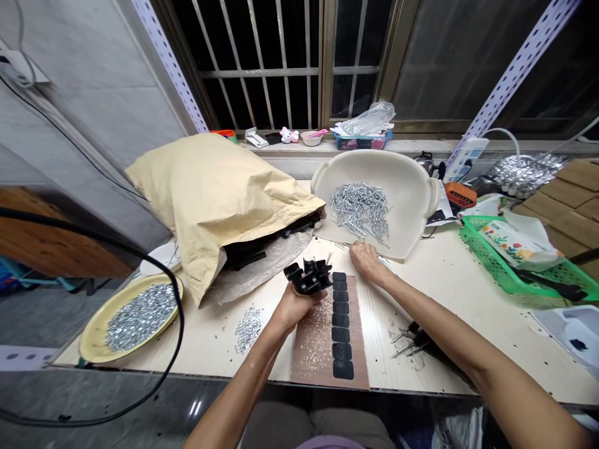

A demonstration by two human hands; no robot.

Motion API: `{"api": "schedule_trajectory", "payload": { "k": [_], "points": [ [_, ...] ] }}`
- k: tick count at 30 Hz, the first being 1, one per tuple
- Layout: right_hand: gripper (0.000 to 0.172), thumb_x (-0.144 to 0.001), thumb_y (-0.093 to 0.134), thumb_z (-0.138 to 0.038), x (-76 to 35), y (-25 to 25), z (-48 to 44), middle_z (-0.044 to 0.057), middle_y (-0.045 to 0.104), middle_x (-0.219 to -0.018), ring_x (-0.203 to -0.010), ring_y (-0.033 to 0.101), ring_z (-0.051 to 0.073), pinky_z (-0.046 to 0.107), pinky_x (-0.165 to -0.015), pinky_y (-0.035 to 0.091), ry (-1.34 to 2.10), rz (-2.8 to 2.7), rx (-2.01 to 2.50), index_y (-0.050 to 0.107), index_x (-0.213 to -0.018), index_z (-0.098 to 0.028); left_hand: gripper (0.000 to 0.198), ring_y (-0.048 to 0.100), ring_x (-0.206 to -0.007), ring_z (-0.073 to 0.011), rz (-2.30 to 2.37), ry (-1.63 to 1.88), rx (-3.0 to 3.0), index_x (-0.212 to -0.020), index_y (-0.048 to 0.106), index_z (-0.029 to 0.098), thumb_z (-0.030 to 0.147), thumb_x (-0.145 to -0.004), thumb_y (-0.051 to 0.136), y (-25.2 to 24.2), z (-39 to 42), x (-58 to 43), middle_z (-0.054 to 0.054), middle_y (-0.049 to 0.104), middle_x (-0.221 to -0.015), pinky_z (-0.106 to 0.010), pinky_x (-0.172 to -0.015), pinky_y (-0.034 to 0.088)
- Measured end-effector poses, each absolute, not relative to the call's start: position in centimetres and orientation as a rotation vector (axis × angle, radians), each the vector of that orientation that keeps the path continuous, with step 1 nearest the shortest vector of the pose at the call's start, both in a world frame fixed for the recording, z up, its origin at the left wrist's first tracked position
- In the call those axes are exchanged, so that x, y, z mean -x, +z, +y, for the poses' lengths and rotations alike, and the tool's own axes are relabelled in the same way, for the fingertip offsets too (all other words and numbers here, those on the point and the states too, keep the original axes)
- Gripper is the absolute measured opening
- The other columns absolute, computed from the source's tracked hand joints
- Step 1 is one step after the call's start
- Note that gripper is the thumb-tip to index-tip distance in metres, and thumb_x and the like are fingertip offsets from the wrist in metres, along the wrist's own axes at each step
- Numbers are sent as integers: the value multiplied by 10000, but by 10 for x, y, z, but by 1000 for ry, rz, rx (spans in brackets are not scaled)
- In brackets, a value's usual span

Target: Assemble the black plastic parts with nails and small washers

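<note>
My left hand (302, 305) is wrapped round several black curved plastic clips (309, 276), raised over a brown board. On that board lies a column of black rounded pads (341, 319). My right hand (367, 260) is closed at the front lip of a cream scoop-shaped tray (407, 181). Long thin silver nails (359, 209) are heaped in the tray, and a few more poke out either side of my right fingers. What exactly those fingertips grip is hidden. Left of the brown board (311, 355) sits a small pile of metal washers (248, 329).
A large paper sack (224, 193) with black parts in its mouth stands at left. A yellow dish (88, 340) of washers is at the table's left edge. A black cable (180, 324) loops in front. Right are a green basket (491, 262) and a black tool with nails (423, 343).
</note>
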State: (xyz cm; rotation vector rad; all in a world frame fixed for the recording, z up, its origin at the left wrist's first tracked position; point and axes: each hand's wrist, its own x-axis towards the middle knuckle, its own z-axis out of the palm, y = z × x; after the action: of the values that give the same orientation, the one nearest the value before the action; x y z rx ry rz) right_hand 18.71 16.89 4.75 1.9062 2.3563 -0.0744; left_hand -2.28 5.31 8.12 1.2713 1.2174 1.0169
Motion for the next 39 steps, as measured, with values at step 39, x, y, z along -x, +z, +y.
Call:
{"api": "schedule_trajectory", "payload": {
  "k": [39],
  "points": [
    [348,-904,466,-437,-165,165,94,62,598,-1112,-1053,544,190,389,-942,398,-1101,3408,-1432,600,-1147,-228,383,588,-656,-121,912,913,-735,-861,651,131,155,-526,834,90,54,-4,-31,621,-815,-298,-618,536]
  ]
}}
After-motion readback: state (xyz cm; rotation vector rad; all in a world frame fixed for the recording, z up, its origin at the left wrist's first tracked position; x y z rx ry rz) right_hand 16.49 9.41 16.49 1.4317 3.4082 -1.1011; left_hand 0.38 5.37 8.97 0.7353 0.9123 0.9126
